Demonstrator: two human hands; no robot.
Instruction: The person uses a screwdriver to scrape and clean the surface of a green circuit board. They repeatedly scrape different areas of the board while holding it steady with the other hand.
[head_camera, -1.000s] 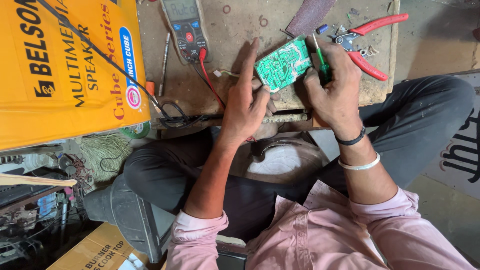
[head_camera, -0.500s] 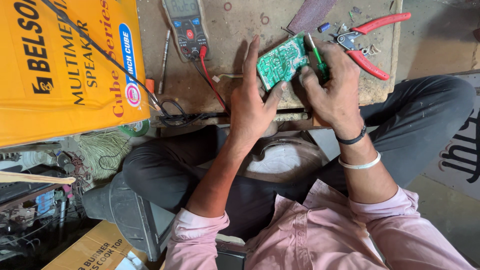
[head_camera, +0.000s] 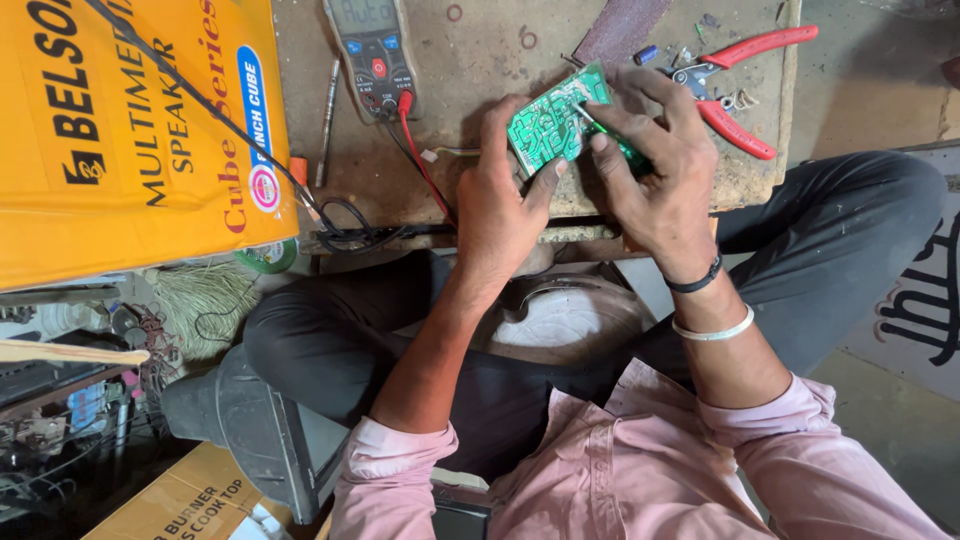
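Observation:
A green circuit board is held between both hands above a worn wooden work board. My left hand grips its lower left edge, thumb pressed on the board's face. My right hand covers its right side and pinches a thin green-handled tool against the board. A white wire trails from the board's left edge. I sit cross-legged in dark trousers with the work board against my knees.
A multimeter with red and black leads lies at the back. Red-handled pliers and small loose parts sit at the right. A large yellow box stands left. A thin metal probe, clutter and a cardboard box lie lower left.
Both hands shifted slightly with the circuit board, tilting it a little. My right hand's fingers now close further over the board's right side.

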